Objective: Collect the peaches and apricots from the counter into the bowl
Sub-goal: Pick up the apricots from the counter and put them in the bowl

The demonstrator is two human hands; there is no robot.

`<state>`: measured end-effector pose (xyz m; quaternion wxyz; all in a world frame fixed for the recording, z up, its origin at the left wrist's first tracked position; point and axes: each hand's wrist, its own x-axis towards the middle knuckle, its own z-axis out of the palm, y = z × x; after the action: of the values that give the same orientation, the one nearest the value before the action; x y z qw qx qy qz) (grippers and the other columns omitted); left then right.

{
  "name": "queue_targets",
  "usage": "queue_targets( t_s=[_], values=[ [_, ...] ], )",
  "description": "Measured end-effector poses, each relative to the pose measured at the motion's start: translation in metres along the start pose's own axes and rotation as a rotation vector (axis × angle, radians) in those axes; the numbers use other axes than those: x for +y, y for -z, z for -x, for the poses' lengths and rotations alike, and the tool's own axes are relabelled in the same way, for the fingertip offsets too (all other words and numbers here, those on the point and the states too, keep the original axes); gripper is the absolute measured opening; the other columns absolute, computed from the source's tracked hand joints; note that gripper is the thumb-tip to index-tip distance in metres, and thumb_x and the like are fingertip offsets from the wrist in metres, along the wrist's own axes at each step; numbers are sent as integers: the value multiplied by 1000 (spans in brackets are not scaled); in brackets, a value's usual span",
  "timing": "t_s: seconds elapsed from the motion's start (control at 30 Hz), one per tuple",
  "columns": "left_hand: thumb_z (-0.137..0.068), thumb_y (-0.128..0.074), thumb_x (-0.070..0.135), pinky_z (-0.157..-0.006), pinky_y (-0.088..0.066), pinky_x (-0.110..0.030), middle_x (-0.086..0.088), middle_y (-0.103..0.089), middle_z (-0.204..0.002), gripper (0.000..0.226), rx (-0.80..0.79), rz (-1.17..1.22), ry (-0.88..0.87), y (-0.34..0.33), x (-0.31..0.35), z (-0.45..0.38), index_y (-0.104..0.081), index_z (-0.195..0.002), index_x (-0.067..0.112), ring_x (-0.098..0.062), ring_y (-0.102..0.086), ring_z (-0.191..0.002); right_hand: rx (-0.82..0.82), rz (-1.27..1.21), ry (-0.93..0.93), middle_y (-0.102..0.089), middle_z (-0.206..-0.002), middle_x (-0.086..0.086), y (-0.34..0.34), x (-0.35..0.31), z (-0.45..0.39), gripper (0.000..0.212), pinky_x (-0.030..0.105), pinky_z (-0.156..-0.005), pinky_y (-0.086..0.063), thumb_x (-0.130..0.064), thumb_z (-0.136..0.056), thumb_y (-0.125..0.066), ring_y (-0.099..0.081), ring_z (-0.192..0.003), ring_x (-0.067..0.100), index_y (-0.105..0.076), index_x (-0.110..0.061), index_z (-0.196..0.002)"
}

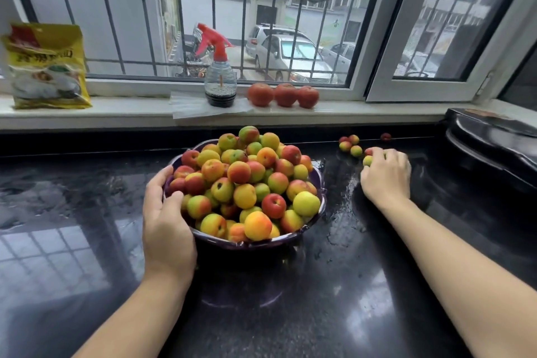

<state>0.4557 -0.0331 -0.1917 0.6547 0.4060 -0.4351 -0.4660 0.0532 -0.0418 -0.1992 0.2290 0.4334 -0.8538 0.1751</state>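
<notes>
Head view, near to far. Left hand: cupped against near-left rim of purple bowl, thumb over the edge touching fruit, bracing rather than lifting. Bowl: heaped well above the rim with small peaches and apricots, yellow-green to red; likely heavy as a whole, top layer loose and prone to rolling off if jostled. Counter: dark, glossy, wet patches right of the bowl, so stray fruit probably slick. Right hand: palm down, fingers curled over at least two fruits, a yellow one and a red one showing at the fingertips; whether actually clamped or merely resting on them cannot be told. Loose cluster: four fruits just beyond that hand. Single red fruit: farther back against the wall. Handling: light, round, firm-skinned but bruisable; best scooped several at a time in a cupped palm, set gently on the heap.
</notes>
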Motion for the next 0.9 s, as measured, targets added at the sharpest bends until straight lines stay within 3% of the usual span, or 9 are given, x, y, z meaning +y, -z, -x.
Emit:
queue_targets(
  t_s=[0.07,0.17,0.23,0.33,0.43,0.5,0.7,0.9],
  values=[
    [-96,-43,24,-79,-53,-11,37,-67,-103,39,4,-1,-1,0,1,0,-62,-124,44,15,-63,-100,13,-54,-53,-54,-128,19,5,3,5,41,49,-100,-38,-28,-90,-62,-42,-119,41,-58,-15,-129],
    [-90,-45,30,-91,-53,-24,25,-66,-114,43,12,7,17,0,0,0,-62,-127,42,10,-65,-102,-197,-19,-88,-56,-131,19,8,3,7,44,47,-101,-39,-38,-95,-61,-43,-124,42,-57,-16,-133],
    [-89,-45,30,-98,-54,-33,18,-65,-122,46,8,11,32,-1,1,0,-62,-131,38,4,-65,-107,-216,-115,-57,-60,-123,22,15,-3,8,39,43,-99,-43,-34,-94,-65,-50,-117,42,-62,-11,-125],
    [-98,-45,23,-107,-52,-42,10,-62,-130,43,4,-6,28,-1,3,1,-60,-137,32,-5,-62,-117,-231,-548,-101,-66,-111,15,45,-29,12,24,34,-88,-46,-32,-87,-72,-61,-107,33,-72,-14,-104],
    [-101,-43,21,-111,-49,-42,6,-59,-137,43,13,-68,3,0,3,1,-59,-139,32,-4,-58,-122,-497,-1189,-79,-73,-109,5,98,-67,27,44,34,-88,-55,-35,-80,-79,-70,-102,21,-65,-26,-120],
    [-98,-44,25,-113,-47,-44,5,-58,-140,45,13,-93,4,1,4,1,-59,-140,33,-8,-56,-126,-570,-1326,93,-75,-108,2,129,-87,42,49,31,-88,-57,-39,-75,-80,-72,-102,19,-62,-32,-120],
    [-90,-43,34,-113,-47,-49,5,-56,-142,51,-20,-69,36,4,5,1,-58,-139,40,-15,-55,-131,-459,-900,484,-70,-98,-14,176,-130,81,29,23,-83,-50,-40,-79,-79,-64,-93,4,-67,-34,-105],
    [-90,-42,36,-115,-45,-49,5,-54,-144,53,-27,-75,56,4,6,1,-56,-141,40,-16,-52,-134,-350,-677,537,-62,-104,-11,170,-146,98,34,39,-91,-51,-38,-87,-75,-51,-106,13,-69,-24,-117]
  ],
)
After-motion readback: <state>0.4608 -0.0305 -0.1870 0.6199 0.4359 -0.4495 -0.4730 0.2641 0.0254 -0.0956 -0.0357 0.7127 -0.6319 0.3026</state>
